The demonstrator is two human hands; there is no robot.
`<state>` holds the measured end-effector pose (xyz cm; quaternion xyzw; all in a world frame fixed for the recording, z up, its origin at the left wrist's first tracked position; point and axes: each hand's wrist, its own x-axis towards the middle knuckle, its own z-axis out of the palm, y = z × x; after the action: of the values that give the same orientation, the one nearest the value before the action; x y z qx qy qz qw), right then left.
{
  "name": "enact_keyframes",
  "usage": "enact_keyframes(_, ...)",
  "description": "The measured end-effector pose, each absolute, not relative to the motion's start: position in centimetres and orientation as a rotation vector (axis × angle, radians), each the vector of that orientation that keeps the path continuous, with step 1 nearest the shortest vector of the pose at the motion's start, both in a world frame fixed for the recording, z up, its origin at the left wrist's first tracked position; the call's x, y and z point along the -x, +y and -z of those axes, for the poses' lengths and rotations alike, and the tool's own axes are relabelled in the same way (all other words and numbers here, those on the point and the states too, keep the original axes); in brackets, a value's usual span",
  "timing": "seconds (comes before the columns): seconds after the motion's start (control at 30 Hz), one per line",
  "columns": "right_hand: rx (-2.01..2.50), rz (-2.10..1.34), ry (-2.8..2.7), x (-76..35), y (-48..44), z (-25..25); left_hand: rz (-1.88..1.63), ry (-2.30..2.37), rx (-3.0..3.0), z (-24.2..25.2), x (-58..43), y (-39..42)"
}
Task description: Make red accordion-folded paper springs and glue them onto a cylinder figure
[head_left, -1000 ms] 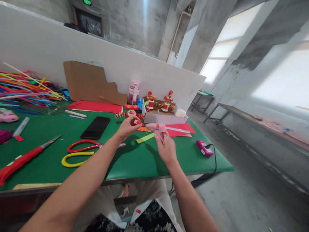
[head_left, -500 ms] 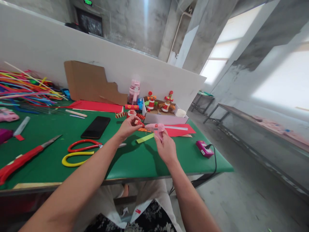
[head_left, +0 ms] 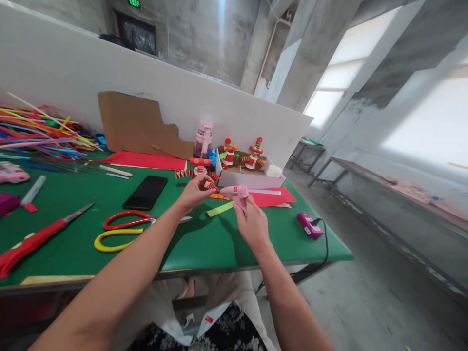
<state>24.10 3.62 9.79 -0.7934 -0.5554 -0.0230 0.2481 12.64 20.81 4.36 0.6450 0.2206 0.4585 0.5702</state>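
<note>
My left hand (head_left: 193,191) pinches a small folded red paper strip (head_left: 211,185) over the green table. Wrapped round the handle of a pink glue gun (head_left: 236,192), my right hand (head_left: 252,222) holds its nozzle against or very near the strip. A clear glue stick (head_left: 268,192) sticks out of the gun's back. Just behind my left hand is a red and white figure (head_left: 199,169) with folded paper arms. Orange paper pieces (head_left: 219,196) and a yellow-green strip (head_left: 220,209) lie beneath the gun.
Red-and-yellow-handled scissors (head_left: 127,219), a black phone (head_left: 145,192) and large red scissors (head_left: 44,239) lie to the left. Behind stands a box (head_left: 250,181) with two figures. A purple power adapter (head_left: 310,225) with a cable sits at the right. Pipe cleaners (head_left: 40,131) are heaped far left.
The glue stick shows a little shorter behind the gun, and the gun's body has tilted very slightly. My left hand keeps the strip in nearly the same place.
</note>
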Motion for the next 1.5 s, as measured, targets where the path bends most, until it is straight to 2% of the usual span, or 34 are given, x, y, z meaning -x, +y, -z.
enact_keyframes(1.5, 2.123, 0.105, -1.464, -24.08, 3.39, -9.68, -1.104, 0.509, -1.493, -4.23, -12.69, 20.71)
